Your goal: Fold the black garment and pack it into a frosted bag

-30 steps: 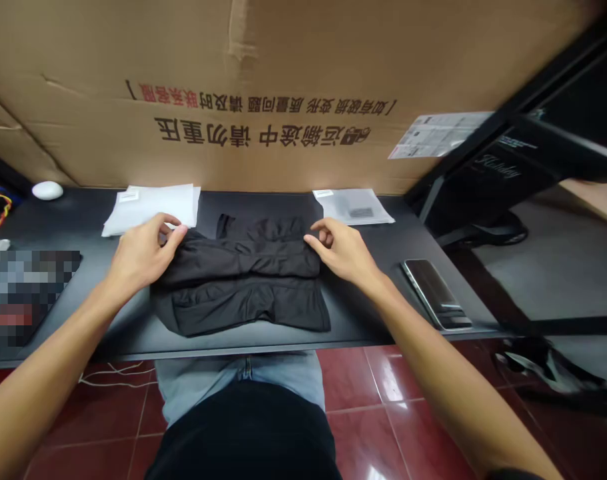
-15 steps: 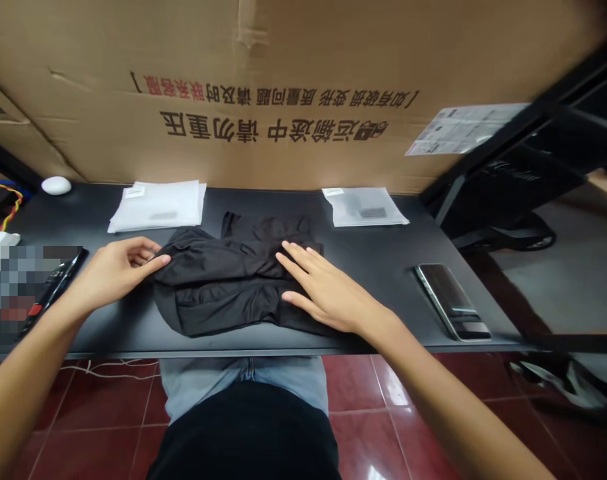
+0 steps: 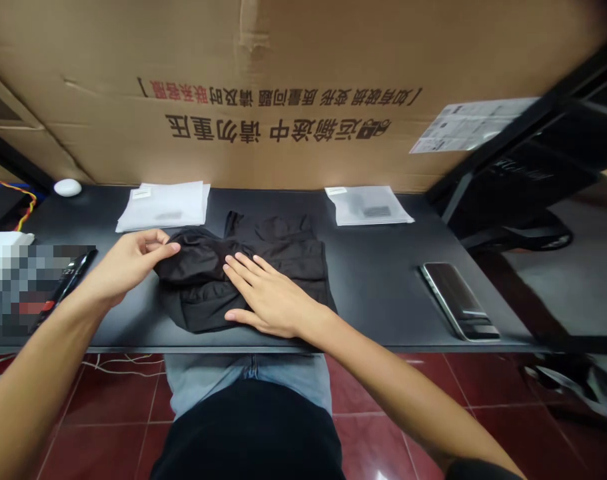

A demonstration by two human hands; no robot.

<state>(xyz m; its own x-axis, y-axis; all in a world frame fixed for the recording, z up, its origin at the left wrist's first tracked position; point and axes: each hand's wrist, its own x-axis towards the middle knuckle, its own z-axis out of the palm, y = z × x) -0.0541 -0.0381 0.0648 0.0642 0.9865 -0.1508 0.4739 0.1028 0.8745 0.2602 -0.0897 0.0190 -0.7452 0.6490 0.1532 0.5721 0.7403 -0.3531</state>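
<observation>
Moved: right hand (image 3: pixel 268 300) is now on the middle of the black cloth (image 3: pixel 296 257); half a second ago it lay on the right side.
Black cloth: lies folded and crumpled on the black table (image 3: pixel 378 280), close to the front edge, right in front of the person.
Right hand grip: open and flat, fingers spread, pressing down on the cloth and holding nothing.
Left hand (image 3: pixel 126 267): thumb and fingers pinch the left edge of the cloth.
Slip risk: the cloth looks thin and smooth, so the flat hand may drag the top layer and make new wrinkles.
Pull risk: if the pinching hand tugs while the flat hand presses lightly, the fold may come open.
Edge risk: the cloth sits near the front edge, so a hard push may send it off onto the red floor.
Cloths: one.
Hands: two, both the person's own.
Bags: one white stack (image 3: pixel 166 205) behind the left hand, too blurry to count the sheets, and one clear bag (image 3: pixel 367 205) far right.
Phones: one (image 3: pixel 460 301), well apart on the right.
Mouse: one white one (image 3: pixel 67 187), back left.
Box: one big cardboard box (image 3: pixel 303 80) behind the table.
</observation>
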